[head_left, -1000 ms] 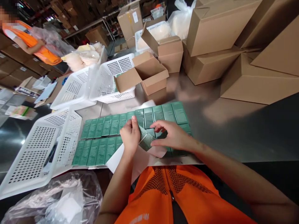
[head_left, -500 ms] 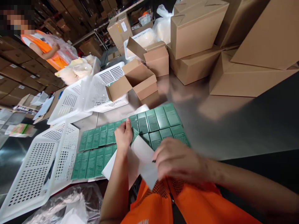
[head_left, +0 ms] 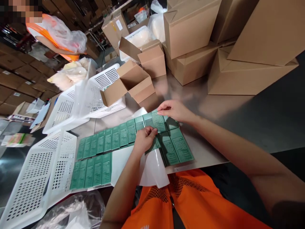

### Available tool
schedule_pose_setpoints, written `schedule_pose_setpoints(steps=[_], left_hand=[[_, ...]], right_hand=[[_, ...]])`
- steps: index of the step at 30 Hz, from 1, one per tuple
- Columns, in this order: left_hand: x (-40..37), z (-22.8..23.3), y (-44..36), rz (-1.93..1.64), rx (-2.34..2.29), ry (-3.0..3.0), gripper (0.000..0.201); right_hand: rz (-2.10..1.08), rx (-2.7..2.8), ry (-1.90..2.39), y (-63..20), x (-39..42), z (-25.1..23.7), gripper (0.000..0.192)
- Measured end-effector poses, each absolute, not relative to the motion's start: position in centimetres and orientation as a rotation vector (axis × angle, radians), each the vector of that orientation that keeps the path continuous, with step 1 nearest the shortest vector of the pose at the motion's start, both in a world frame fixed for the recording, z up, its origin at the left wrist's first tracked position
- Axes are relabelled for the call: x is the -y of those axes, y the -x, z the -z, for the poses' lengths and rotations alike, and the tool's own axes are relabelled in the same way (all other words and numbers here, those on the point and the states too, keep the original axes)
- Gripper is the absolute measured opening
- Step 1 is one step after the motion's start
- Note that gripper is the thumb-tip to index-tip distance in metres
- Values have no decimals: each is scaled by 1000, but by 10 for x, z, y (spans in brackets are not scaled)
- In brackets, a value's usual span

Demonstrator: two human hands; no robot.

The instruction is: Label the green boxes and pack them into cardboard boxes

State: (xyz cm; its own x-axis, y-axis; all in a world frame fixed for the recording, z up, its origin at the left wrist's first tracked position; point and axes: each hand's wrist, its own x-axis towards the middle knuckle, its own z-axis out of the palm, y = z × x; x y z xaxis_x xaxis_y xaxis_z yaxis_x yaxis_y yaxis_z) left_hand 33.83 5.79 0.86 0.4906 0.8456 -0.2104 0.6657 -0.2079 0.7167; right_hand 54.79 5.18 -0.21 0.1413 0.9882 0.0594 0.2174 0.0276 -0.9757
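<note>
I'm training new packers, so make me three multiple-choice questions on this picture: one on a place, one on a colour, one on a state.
1. Where does the right hand rest?
A. On a green label at the far row's right end
B. In a basket
C. On a closed carton

2. What colour are the labels?
A. Red
B. Green
C. Yellow

3. How is the small carton by the baskets?
A. Taped shut
B. Crushed
C. Open

Answers: 1 A, fingertips touch a label there. 2 B, both rows are green. 3 C, its flaps stand up.

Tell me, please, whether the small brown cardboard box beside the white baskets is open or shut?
Open: the small brown cardboard box has its flaps spread outward, showing its inside.
</note>
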Motion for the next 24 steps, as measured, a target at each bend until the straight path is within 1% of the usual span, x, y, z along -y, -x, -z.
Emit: schedule_pose_setpoints(steps=[3, 6, 14, 24], left_hand=[[-60, -2, -348, -233, -1330, -1986, 27], [-62, 1, -355, -166, -1398, -2025, 26], [-61, 3, -361, -14, -1472, -2088, 26], [-64, 2, -363, 42, -1468, -2132, 25]], right_hand=[[-866, 1318, 1506, -549, -59, 15, 26], [-857, 1338, 1569, -550, -61, 23, 28], [-884, 1358, 1561, -549, -58, 29, 26], [-820, 1413, 1578, -544, -57, 35, 26]])
